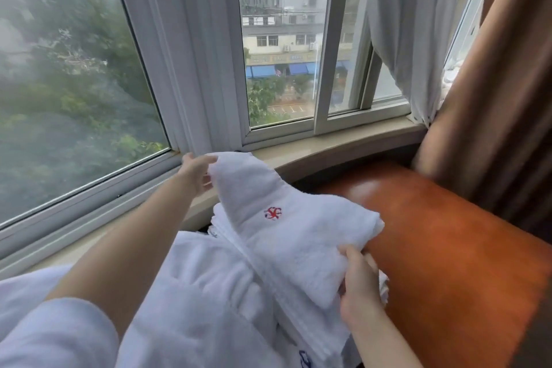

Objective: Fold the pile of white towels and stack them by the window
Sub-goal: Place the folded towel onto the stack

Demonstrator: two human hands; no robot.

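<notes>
While held up over the stack [236,227] between two hands, folded towel [286,236] not yet set down, sagging in the middle and bearing a small red emblem [272,213]. Beneath and nearer, a large heap of white cloth [191,293], probably the unfolded pile. Beyond, window [74,69] and pale sill [343,140]; to the right, a brown padded armrest [442,242] and brown curtain [493,69].

Likely trouble, judged from this pose: fold slipping open, since only two far-apart ends are gripped and the middle hangs loose. Also possible: towel landing askew on the stack, or sliding off toward the armrest, as that end overhangs it. Stack itself narrow and close to the heap's edge, so could topple under a careless drop.

Left hand [195,172] at the far end by the sill, fingers [206,181] curled under the cloth, thumb on top, pinching it. Right hand [358,287] at the near end, thumb over the edge, fingers tucked beneath and out of sight.

Hidden or unclear: depth of the stack, mostly covered by the held towel; what it rests on; number of towels left in the heap; blue marking [304,358] at the bottom edge, cut off.
</notes>
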